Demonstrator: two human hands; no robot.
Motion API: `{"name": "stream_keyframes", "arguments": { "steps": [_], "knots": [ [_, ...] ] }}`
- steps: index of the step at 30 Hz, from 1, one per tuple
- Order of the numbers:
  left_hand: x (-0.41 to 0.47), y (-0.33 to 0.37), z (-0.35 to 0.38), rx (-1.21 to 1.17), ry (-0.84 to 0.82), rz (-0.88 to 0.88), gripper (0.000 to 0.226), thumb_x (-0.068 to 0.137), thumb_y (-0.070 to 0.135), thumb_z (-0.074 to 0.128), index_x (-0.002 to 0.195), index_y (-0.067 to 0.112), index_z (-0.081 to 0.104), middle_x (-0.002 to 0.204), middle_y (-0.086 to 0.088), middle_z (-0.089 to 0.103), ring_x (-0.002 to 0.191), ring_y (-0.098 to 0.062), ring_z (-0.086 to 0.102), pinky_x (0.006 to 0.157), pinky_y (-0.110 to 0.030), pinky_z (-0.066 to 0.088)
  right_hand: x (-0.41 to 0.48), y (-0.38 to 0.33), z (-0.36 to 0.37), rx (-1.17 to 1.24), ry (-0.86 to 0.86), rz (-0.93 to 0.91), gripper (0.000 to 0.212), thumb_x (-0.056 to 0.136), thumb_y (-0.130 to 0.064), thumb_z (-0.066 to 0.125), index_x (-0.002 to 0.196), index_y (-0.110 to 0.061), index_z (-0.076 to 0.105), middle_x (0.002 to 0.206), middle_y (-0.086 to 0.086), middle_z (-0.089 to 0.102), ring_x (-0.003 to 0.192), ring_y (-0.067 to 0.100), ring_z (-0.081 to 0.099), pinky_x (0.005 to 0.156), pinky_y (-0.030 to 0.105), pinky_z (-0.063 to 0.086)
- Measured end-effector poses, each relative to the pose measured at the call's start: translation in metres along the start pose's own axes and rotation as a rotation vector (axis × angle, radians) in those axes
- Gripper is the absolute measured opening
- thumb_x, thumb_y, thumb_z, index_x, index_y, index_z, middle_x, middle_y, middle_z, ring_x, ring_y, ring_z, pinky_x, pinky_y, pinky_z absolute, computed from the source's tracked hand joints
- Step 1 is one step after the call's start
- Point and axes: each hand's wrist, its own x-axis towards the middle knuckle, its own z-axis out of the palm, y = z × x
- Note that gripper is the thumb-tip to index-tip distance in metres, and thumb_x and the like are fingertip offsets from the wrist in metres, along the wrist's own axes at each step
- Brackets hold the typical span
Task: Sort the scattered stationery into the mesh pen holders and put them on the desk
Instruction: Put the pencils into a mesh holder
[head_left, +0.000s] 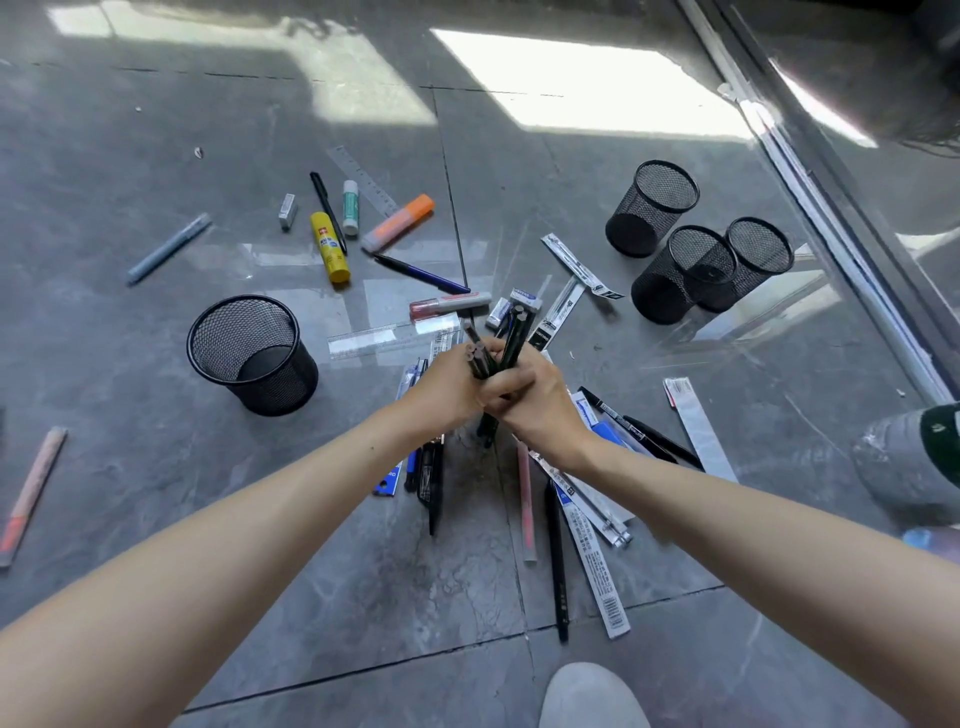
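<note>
Both of my hands clasp one bundle of dark pencils (511, 332) held upright over the grey tiled floor. My left hand (447, 387) wraps the bundle from the left, and my right hand (535, 400) grips it from the right with its fingers over the left hand. One empty black mesh pen holder (249, 353) stands to the left. Three more mesh holders (652, 208) (685, 273) (761, 257) stand at the right. Loose stationery lies around: a yellow glue stick (328, 247), an orange highlighter (399, 222), a blue pen (421, 273) and a clear ruler (371, 340).
Packaged pen refills and black pens (592, 561) lie under and beside my arms. A grey marker (169, 248) and a pink pen (31, 493) lie far left. A glass partition with a metal rail (831, 208) runs along the right. My shoe (592, 696) shows at the bottom.
</note>
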Motion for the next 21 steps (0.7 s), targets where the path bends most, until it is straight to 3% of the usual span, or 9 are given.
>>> {"name": "stream_keyframes", "arguments": {
  "steps": [2,4,8,10,12,15,18,21],
  "knots": [
    [0.001,0.000,-0.002,0.059,0.006,-0.004,0.023,0.078,0.048,0.067,0.083,0.027,0.061,0.081,0.009,0.065,0.078,-0.004,0.060,0.072,-0.015,0.045,0.002,-0.002,-0.004,0.017,-0.013,0.006,0.022,0.073,-0.009,0.060,0.094,-0.018,0.060,0.091,0.002,0.060,0.085,0.013,0.059,0.071,0.023,0.047],
    [0.003,0.003,-0.008,0.129,0.014,-0.009,0.026,0.083,0.048,0.064,0.083,0.022,0.059,0.079,0.006,0.063,0.071,0.000,0.055,0.062,-0.012,0.042,0.006,-0.007,-0.007,0.038,-0.026,-0.017,0.030,0.078,-0.001,0.061,0.080,-0.030,0.055,0.080,-0.008,0.059,0.074,0.003,0.056,0.064,0.015,0.043],
    [0.011,0.015,-0.031,0.332,0.057,0.075,0.036,0.075,0.072,0.049,0.069,0.036,0.053,0.086,-0.008,0.056,0.074,-0.016,0.054,0.060,-0.031,0.041,0.023,-0.022,-0.010,0.042,-0.042,-0.041,0.042,0.077,0.006,0.058,0.069,-0.034,0.048,0.069,-0.009,0.053,0.064,0.010,0.050,0.058,0.027,0.041],
    [0.012,0.029,-0.046,0.346,0.049,0.066,0.039,0.080,0.064,0.051,0.072,0.026,0.056,0.078,-0.008,0.058,0.067,-0.013,0.052,0.058,-0.030,0.038,0.036,-0.037,-0.010,0.017,-0.060,-0.069,0.042,0.077,0.006,0.059,0.070,-0.034,0.049,0.071,-0.009,0.055,0.067,0.012,0.053,0.057,0.025,0.043],
    [0.010,0.045,-0.066,0.338,0.008,0.014,0.036,0.091,0.047,0.053,0.077,0.014,0.056,0.071,-0.003,0.058,0.059,-0.008,0.050,0.056,-0.024,0.038,0.048,-0.054,-0.010,-0.008,-0.123,-0.088,0.035,0.081,0.004,0.058,0.074,-0.030,0.052,0.070,-0.010,0.056,0.059,0.005,0.052,0.051,0.015,0.040],
    [-0.001,0.061,-0.099,0.323,-0.041,-0.077,0.027,0.097,0.034,0.046,0.081,0.016,0.057,0.074,0.001,0.059,0.057,-0.010,0.056,0.053,-0.016,0.046,0.065,-0.084,-0.005,-0.038,-0.287,-0.143,0.019,0.088,-0.002,0.058,0.081,-0.019,0.056,0.069,-0.006,0.060,0.053,0.003,0.054,0.046,0.012,0.038],
    [-0.018,0.074,-0.131,0.318,-0.004,-0.111,0.025,0.098,0.035,0.045,0.097,0.014,0.059,0.083,-0.005,0.062,0.067,-0.024,0.062,0.064,-0.029,0.052,0.077,-0.120,0.002,-0.081,-0.388,-0.216,0.018,0.090,-0.006,0.059,0.075,-0.016,0.056,0.065,-0.004,0.059,0.046,-0.001,0.052,0.044,0.015,0.037],
    [-0.037,0.083,-0.163,0.384,0.042,-0.106,0.029,0.098,0.037,0.043,0.078,0.023,0.058,0.083,-0.010,0.067,0.068,-0.021,0.062,0.063,-0.030,0.049,0.088,-0.157,0.014,-0.119,-0.471,-0.305,0.009,0.089,-0.009,0.060,0.082,-0.005,0.063,0.071,0.007,0.064,0.054,0.008,0.055,0.045,0.016,0.042]
  ]
}}
